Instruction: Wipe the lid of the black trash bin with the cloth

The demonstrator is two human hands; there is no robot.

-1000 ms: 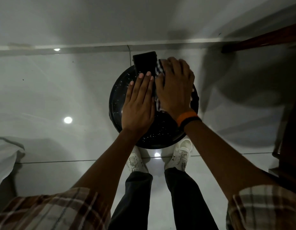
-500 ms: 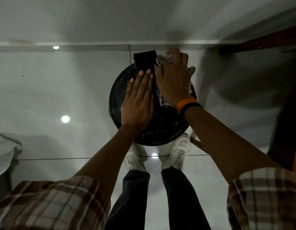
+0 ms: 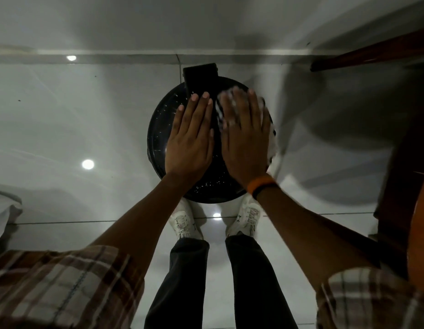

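Observation:
The black trash bin's round lid (image 3: 158, 129) lies below me on the floor, with a black hinge block (image 3: 200, 76) at its far edge. My left hand (image 3: 190, 138) rests flat on the lid's left half, fingers together, holding nothing. My right hand (image 3: 245, 136) presses flat on the light checked cloth (image 3: 272, 143) over the lid's right half. The cloth shows blurred past the fingertips and at the hand's right edge; most of it is hidden under the palm.
My white shoes (image 3: 182, 222) stand just behind the bin on glossy grey floor tiles. A dark wooden furniture piece (image 3: 401, 162) stands at the right. A white wall skirting (image 3: 111, 52) runs behind the bin. White fabric (image 3: 2, 210) lies at the left edge.
My right hand with the cloth has slid back from the lid's far edge and flattened out, fingers now spread. My left hand has stayed in place on the lid.

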